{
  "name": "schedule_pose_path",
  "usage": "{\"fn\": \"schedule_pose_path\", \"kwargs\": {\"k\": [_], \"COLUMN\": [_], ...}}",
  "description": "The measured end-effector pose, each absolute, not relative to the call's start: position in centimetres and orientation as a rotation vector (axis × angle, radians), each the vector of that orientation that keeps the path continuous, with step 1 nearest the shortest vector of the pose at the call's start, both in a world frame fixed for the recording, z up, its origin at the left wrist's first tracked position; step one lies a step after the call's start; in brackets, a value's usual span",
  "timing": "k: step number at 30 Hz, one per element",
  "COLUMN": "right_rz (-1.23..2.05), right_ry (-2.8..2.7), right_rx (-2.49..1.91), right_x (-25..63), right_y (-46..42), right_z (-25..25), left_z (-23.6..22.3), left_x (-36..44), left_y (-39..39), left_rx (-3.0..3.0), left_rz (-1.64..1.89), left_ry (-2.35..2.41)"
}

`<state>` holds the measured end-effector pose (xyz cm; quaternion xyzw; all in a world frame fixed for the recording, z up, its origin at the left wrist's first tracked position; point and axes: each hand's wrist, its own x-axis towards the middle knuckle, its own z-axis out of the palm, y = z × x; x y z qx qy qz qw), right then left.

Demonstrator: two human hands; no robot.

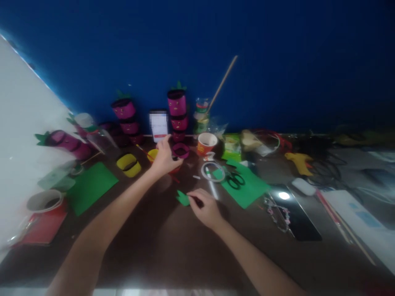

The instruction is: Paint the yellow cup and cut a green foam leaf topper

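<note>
My left hand [165, 158] reaches far across the brown table, its fingers closed around a small pink ring-shaped holder [181, 150]. A yellow cup [152, 155] shows just behind that hand. Nearer to me, my right hand [205, 207] rests on the table and pinches a small green leaf-shaped cutout [183, 198] at its fingertips. Black scissors [235, 179] lie on a green sheet [247, 187] to the right of that hand. A tape ring [212, 171] sits between the two hands.
Stacked pink decorated cups [177, 111] [125, 117] and a phone [159, 125] stand along the blue wall. A red paper cup [206, 144], a yellow holder [128, 164], another green sheet [89, 185], a yellow glue gun [299, 161] and a dark phone [293, 213] lie about.
</note>
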<state>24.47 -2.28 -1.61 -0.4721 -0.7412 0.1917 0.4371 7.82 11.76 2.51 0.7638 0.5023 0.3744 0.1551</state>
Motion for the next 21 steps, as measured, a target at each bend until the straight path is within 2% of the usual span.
{"fn": "schedule_pose_path", "kwargs": {"k": [7, 21], "right_rz": [0.469, 0.474], "right_ry": [-1.852, -1.851], "right_rx": [-1.147, -1.138], "right_x": [24.4, 24.4], "right_y": [-2.2, -2.3], "right_z": [-1.8, -1.7], "left_z": [2.6, 2.1], "left_x": [9.1, 9.3], "left_y": [13.0, 14.5], "left_rx": [2.257, 2.258], "left_rz": [0.938, 0.931], "left_ry": [1.553, 1.565]}}
